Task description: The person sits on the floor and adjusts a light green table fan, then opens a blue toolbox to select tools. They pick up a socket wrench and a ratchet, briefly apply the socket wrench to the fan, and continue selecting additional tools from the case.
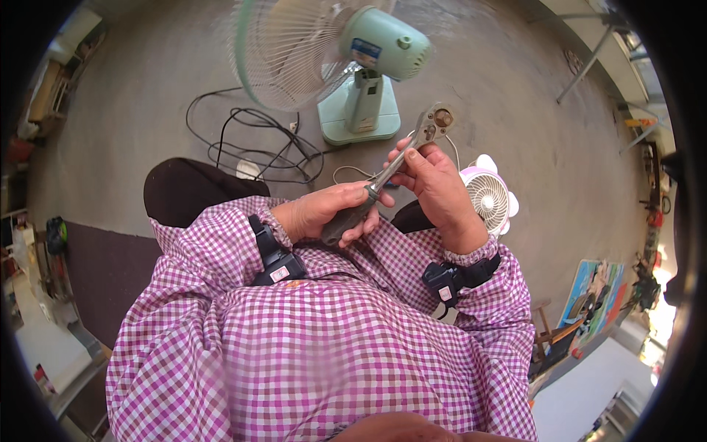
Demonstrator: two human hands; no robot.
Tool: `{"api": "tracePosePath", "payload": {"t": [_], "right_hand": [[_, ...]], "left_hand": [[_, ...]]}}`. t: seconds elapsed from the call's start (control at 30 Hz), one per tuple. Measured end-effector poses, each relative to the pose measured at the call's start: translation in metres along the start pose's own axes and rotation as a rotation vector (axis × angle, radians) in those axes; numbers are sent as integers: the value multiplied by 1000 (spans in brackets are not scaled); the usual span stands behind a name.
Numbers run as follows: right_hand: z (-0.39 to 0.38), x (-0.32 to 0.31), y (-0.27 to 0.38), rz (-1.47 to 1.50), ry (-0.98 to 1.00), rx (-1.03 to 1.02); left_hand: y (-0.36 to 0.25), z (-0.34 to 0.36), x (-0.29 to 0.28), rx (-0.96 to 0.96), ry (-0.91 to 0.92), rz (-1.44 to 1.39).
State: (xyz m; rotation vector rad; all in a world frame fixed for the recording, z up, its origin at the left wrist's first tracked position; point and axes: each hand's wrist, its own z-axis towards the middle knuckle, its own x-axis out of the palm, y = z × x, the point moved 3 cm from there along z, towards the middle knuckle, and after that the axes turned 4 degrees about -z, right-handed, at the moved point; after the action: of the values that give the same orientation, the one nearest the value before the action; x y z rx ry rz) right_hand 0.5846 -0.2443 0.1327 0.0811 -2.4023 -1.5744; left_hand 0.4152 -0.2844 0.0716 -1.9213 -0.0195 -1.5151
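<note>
A ratchet wrench (pixel 385 174) with a dark grip and a metal shaft lies slanted across both my hands, its round head up and to the right. My left hand (pixel 324 210) is closed round the dark grip, thumb along its top. Higher up, my right hand (pixel 434 180) pinches the metal shaft just below the ratchet head. Beyond the hands stands a pale green table fan (pixel 361 110) on the floor. Close to my right hand is a small white and pink fan (pixel 490 197) with rounded lobes, partly hidden by my arm.
A black cable (pixel 254 121) lies in loose loops on the grey floor left of the green fan. Around my right knee runs a thin pale cord. A white table (pixel 589 401) is at the lower right, and thin metal legs (pixel 585 65) stand at the upper right.
</note>
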Motion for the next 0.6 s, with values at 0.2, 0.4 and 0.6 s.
{"api": "tracePosePath", "payload": {"t": [0.2,0.4,0.6], "right_hand": [[28,2,5,-154,111,23],[58,-52,6,-395,-103,-50],[86,-101,10,-518,-291,-103]], "left_hand": [[-1,5,-8,54,-149,109],[8,31,-23,56,-438,130],[9,48,-37,64,-527,198]]}}
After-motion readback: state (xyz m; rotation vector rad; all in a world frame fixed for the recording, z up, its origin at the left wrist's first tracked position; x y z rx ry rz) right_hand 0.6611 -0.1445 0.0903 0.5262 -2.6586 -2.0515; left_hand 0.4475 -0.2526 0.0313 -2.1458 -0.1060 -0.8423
